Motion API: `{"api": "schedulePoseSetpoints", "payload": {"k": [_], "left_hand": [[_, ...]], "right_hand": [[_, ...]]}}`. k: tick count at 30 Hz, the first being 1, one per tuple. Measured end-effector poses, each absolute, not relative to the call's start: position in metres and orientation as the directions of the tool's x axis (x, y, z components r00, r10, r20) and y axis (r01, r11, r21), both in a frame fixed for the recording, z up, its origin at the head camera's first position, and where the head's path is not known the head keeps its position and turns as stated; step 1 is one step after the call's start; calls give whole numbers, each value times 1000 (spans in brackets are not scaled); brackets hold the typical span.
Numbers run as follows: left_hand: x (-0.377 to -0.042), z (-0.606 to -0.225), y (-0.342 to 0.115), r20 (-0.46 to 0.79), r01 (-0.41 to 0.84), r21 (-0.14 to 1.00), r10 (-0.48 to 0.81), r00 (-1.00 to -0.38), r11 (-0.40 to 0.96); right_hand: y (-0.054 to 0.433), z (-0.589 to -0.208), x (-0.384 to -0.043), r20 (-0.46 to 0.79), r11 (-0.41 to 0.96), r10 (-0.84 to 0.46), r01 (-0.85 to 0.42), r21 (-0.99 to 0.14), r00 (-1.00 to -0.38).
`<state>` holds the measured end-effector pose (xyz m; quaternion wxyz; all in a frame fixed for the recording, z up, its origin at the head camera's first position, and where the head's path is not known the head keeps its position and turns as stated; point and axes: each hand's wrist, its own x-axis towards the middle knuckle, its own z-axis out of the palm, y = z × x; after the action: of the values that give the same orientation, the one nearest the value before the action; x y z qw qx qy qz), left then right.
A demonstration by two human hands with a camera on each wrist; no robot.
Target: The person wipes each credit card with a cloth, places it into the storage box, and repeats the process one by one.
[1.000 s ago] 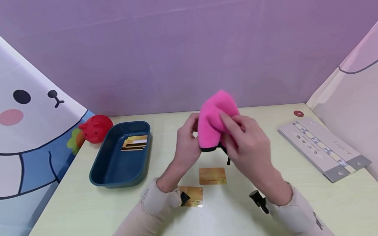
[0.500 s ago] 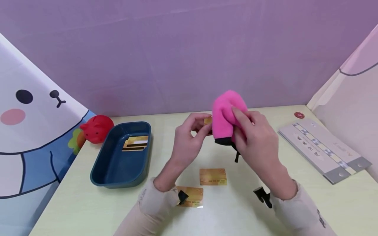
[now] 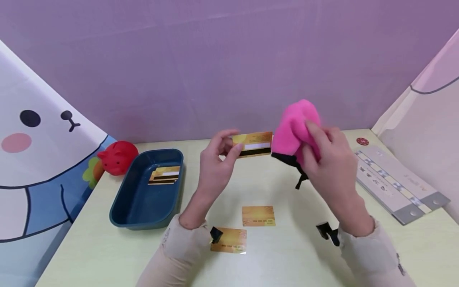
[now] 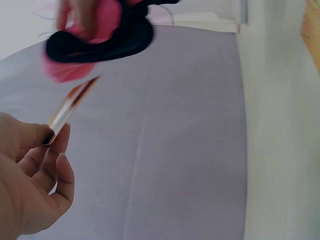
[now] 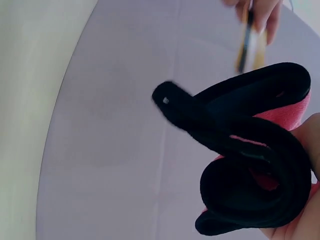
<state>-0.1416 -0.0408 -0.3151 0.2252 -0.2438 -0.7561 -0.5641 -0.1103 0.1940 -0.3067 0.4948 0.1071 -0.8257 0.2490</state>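
Moving apart since half a second before, the left hand (image 3: 214,167) had gone slightly left and the right hand (image 3: 331,171) had carried the pink pouch (image 3: 295,125) to the right, so that a gold card (image 3: 256,148), mostly hidden then, showed nearly whole between them. The left hand's fingers were drawn together on the card, thumb on the near face and index finger behind, pinching its left end; the lower fingers curled loosely beneath, as the left wrist view showed. The right hand's fingers were bent and clenched on the pouch, thumb and index finger creasing its soft side. The card was held in the air above the surface (image 3: 279,259), its back turned to the head camera, with a white strip and a dark stripe along its lower part. Its free end came just beside the pouch; whether they touched could not be told. The pouch, also raised, was plush and folded, its black-edged opening tipped downward, and a black strap (image 5: 172,102) with a small pale dot stuck out from the rim. Two more gold cards (image 3: 258,216) lay flat on the surface below, near each other, number side up.
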Motion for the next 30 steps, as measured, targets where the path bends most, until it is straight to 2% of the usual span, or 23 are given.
{"api": "schedulePoseSetpoints", "payload": {"k": [6, 8, 17, 24, 30], "left_hand": [[-142, -328, -31, 625, 642, 700, 167, -763, 313], [-140, -331, -28, 614, 639, 701, 187, -767, 317], [-127, -329, -21, 598, 642, 724, 233, -767, 253], [-123, -322, -19, 550, 591, 771, 220, -806, 238], [-125, -319, -21, 554, 598, 771, 233, -799, 218]], "right_hand": [[166, -306, -97, 910, 787, -113, -595, -163, -399], [158, -308, -93, 908, 766, -154, -627, -140, -390], [150, -313, -87, 870, 786, -219, -609, -111, -441], [154, -312, -89, 864, 816, -196, -566, -119, -464], [161, -311, -94, 848, 835, -158, -526, -158, -505]]}}
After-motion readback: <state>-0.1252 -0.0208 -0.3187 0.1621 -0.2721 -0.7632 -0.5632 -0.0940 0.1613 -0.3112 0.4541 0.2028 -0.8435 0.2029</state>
